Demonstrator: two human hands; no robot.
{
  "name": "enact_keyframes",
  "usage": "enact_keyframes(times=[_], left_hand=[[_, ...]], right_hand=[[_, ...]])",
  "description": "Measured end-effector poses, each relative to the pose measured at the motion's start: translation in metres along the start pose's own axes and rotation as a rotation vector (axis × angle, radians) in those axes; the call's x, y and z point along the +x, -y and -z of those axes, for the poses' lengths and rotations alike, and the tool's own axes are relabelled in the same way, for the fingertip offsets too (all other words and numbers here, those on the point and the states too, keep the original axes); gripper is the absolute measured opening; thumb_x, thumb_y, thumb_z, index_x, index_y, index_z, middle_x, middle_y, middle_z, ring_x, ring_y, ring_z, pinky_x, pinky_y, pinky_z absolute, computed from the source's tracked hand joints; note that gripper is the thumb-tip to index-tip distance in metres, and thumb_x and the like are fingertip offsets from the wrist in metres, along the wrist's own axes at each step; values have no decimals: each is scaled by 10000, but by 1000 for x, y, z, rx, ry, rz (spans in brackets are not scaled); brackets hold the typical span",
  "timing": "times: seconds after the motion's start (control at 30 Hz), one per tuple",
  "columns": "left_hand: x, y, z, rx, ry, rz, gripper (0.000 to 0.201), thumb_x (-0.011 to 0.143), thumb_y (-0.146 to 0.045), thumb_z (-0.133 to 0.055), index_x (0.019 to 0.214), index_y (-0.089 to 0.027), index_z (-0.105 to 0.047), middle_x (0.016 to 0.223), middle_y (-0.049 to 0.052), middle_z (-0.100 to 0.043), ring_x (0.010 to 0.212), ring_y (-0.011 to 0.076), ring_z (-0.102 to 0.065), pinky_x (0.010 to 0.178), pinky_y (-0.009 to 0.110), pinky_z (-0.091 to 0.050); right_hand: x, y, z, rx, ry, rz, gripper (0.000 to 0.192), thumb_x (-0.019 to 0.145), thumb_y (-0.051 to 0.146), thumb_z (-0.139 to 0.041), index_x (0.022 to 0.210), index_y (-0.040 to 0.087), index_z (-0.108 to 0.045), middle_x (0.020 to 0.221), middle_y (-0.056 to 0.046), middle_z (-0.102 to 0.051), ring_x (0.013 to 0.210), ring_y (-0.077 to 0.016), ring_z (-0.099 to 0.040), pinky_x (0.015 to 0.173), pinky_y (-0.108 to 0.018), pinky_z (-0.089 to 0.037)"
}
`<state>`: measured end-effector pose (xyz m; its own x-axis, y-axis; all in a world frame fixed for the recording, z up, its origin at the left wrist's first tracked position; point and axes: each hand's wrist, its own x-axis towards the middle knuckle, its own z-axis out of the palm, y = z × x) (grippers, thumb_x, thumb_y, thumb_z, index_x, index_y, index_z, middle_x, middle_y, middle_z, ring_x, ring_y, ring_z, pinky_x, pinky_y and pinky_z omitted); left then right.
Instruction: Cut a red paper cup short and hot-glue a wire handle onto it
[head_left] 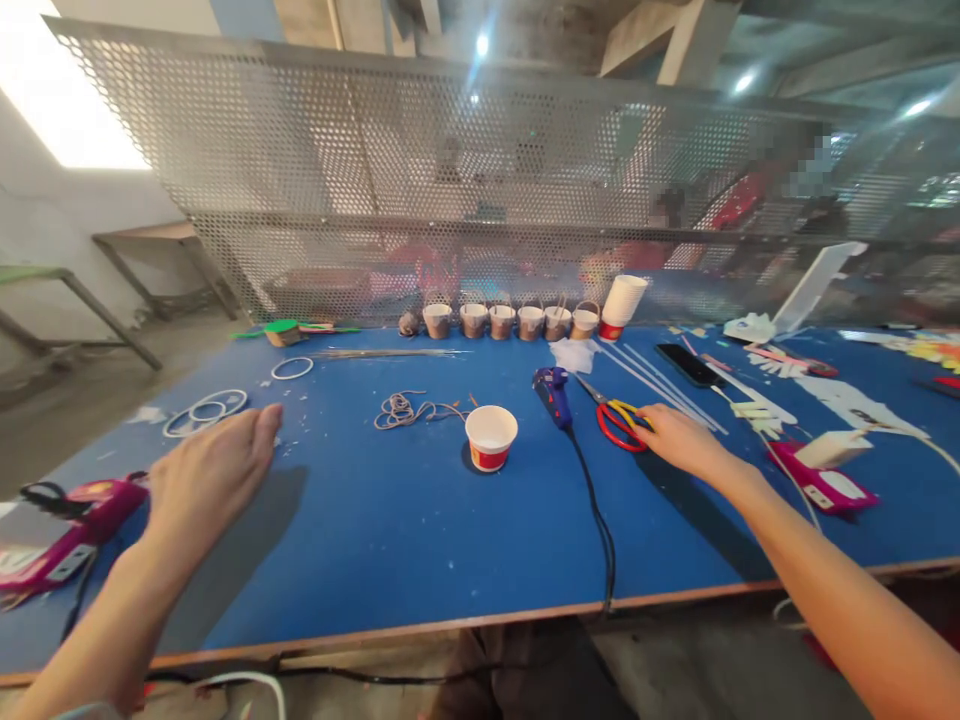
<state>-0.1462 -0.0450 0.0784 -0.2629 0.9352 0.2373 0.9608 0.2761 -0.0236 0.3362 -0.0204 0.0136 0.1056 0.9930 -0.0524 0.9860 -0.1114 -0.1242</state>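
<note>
**Right hand on the scissors, left hand hovering open over the blue worktop**

The blue worktop (360, 530) fills the middle of the frame, with a perforated metal screen (420, 170) standing along its far edge. Against that screen, at centre, runs a row of small brown-wrapped cups (501, 320), ending on the right in a stack of white paper cups (622, 300).

The left hand (206, 480) sits at the left of the frame, raised just above the worktop, its fingers straight and held together, gripping nothing. A pink glue gun (71, 535) lies at the far left edge, near that wrist, and white rings (206, 410) lie just beyond the fingertips.

The right hand (679, 438) reaches in from the lower right. Its fingers are curled over the yellow-and-red handles of the scissors (621, 420), touching them; whether they are clamped is hard to tell. The scissors lie flat, blades pointing up-left toward a blue glue gun (553, 395), whose black cord runs down to the near edge.

A single white-and-red paper cup (491, 437) stands at centre, between the hands, with a tangle of cord (409, 410) to its left. A black phone (690, 365) lies above the right hand.
</note>
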Motion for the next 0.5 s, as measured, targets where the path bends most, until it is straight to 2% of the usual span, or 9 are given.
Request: enact_keyframes(times=[0.13,0.2,0.27,0.4,0.5], left_hand=[[-3,-42,-11,-277,-77,-242,342,894,-341,-360,1031,-158,-615,961,105,-714,847,244,-658,707,300,-452],[-6,-64,-17,-413,-92,-417,319,870,-314,-362,969,-168,-627,966,101,-712,886,227,-658,769,297,-463],[-8,-88,-21,-509,-109,-553,309,877,-331,-358,916,-197,-634,932,76,-713,863,210,-658,763,288,-471],[-13,-131,-22,-600,-121,-764,354,936,-346,-321,876,-199,-637,855,54,-699,796,175,-648,715,260,-474],[-17,-150,-23,-613,-146,-867,392,963,-334,-304,797,-185,-626,806,55,-682,735,155,-634,678,245,-475]], right_hand=[[6,-1,-12,-39,39,-1,227,908,188,-480,1054,129,-644,1143,-167,-646,1041,-302,-619,764,-330,-436],[11,0,-13,-40,41,11,230,893,169,-492,1071,135,-634,1145,-165,-640,1045,-296,-614,756,-319,-422],[16,0,-12,-19,39,32,234,861,147,-523,1067,145,-633,1128,-155,-647,1033,-283,-616,747,-304,-406],[25,0,-11,78,18,18,228,745,109,-594,966,144,-641,974,-133,-681,908,-278,-639,671,-293,-375],[26,-6,-10,211,-37,-44,200,692,111,-607,889,147,-616,862,-105,-675,814,-262,-633,627,-288,-359]])
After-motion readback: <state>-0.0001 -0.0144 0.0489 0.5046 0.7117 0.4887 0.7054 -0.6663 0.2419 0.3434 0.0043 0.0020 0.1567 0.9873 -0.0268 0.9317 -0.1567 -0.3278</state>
